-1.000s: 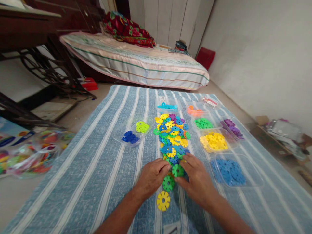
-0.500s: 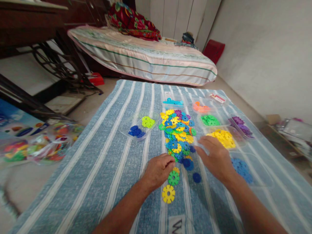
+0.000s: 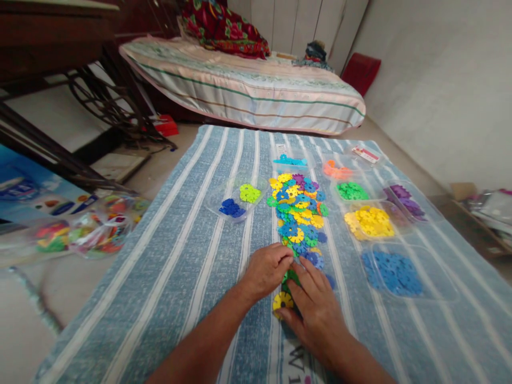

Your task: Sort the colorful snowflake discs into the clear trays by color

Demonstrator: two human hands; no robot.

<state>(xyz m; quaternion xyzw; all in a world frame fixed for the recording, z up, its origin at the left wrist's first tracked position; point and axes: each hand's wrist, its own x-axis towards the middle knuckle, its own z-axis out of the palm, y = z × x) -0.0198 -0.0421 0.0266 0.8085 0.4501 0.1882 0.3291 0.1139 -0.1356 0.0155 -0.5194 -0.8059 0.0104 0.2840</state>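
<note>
A heap of flat, toothed plastic discs in blue, yellow, green and purple lies on a blue striped cloth. My left hand rests curled at the near end of the heap, fingertips touching the discs. My right hand lies flat beside it, fingers stretched over a green disc, thumb against a yellow disc. Neither hand lifts anything.
Clear trays around the heap hold sorted discs: blue, yellow, green, purple, orange, teal, and dark blue with lime. Plastic bags of toys lie left. A mattress lies beyond.
My right hand came back from the yellow tray on the right and now lies over the green and yellow discs near me. My left hand stayed put. The view shifted left.
</note>
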